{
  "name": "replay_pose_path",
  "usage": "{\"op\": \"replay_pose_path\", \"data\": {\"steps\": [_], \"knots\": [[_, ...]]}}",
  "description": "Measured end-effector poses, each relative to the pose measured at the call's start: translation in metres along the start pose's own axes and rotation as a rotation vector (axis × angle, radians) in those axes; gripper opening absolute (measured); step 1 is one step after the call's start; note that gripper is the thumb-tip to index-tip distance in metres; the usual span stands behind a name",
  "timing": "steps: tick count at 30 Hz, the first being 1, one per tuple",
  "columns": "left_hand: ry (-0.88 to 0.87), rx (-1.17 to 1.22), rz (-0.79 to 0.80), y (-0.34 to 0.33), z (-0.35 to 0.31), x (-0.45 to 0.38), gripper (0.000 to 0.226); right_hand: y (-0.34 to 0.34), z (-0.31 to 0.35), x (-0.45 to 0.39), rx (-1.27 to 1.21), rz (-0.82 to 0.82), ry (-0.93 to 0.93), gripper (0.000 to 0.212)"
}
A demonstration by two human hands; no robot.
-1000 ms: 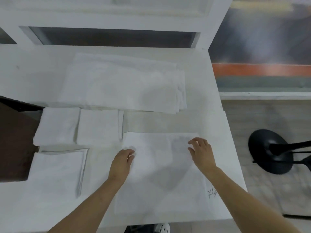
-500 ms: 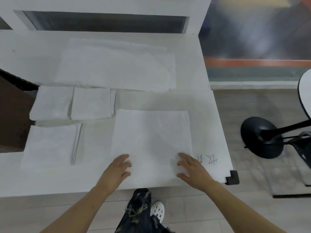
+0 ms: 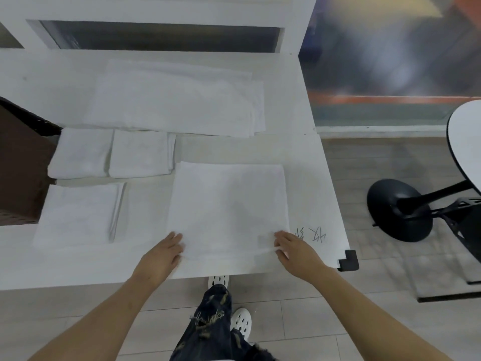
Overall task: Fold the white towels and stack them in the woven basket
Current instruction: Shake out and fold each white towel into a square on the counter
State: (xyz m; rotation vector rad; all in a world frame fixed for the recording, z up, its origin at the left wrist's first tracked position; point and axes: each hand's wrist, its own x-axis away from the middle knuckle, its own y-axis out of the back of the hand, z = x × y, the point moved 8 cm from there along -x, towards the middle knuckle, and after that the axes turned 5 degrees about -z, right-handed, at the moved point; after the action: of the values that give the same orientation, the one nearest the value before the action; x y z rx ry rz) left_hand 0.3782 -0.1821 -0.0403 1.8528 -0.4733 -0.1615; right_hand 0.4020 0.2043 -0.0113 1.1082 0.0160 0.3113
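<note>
White terry cloth covers most of the tabletop [image 3: 307,162]. The towel in hand [image 3: 229,204] lies spread flat and square at the near edge. The left hand [image 3: 162,252] rests on its near left corner with fingers extended and relaxed; whether they have caught the hem is hard to tell. The right hand [image 3: 294,250] pinches the near right corner, a strip of the edge lifted between thumb and fingers.

Judging by how things lie, the task is partway through. Two small folded towels [image 3: 110,153] sit side by side at the left, a larger folded towel [image 3: 78,212] lies in front of them, and a pile of bigger towels [image 3: 177,100] waits at the back, only roughly laid out. The dark brown woven basket [image 3: 22,162] at the left edge shows just part of its wall; I see no towel inside it, though its interior is mostly out of view. So folding remains for the spread towel and likely the pile, and all stacking appears still to come.

Handwritten marks [image 3: 311,233], in grey, sit on the tabletop just right of the towel; they look like characters seen upside down and cannot be read.
</note>
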Motion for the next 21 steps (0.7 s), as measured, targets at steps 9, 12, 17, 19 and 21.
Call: {"op": "replay_pose_path", "data": {"steps": [9,12,17,19,21], "knots": [[0.085,0.073,-0.198,0.071,-0.036,-0.009,0.045,0.069,-0.004,0.012,-0.115,0.027,-0.173,0.01],[0.038,0.114,-0.202,0.088,-0.036,-0.03,0.047,0.096,-0.009,0.0,-0.156,-0.042,-0.201,0.006],[0.043,0.186,-0.258,0.117,-0.027,-0.091,0.025,0.122,-0.024,-0.039,-0.197,-0.102,-0.289,0.002],[0.048,0.207,-0.263,0.128,-0.029,-0.117,0.022,0.125,-0.034,-0.057,-0.203,-0.101,-0.326,0.004],[0.047,0.217,-0.264,0.133,-0.028,-0.142,0.021,0.128,-0.042,-0.074,-0.187,-0.098,-0.332,0.004]]}}
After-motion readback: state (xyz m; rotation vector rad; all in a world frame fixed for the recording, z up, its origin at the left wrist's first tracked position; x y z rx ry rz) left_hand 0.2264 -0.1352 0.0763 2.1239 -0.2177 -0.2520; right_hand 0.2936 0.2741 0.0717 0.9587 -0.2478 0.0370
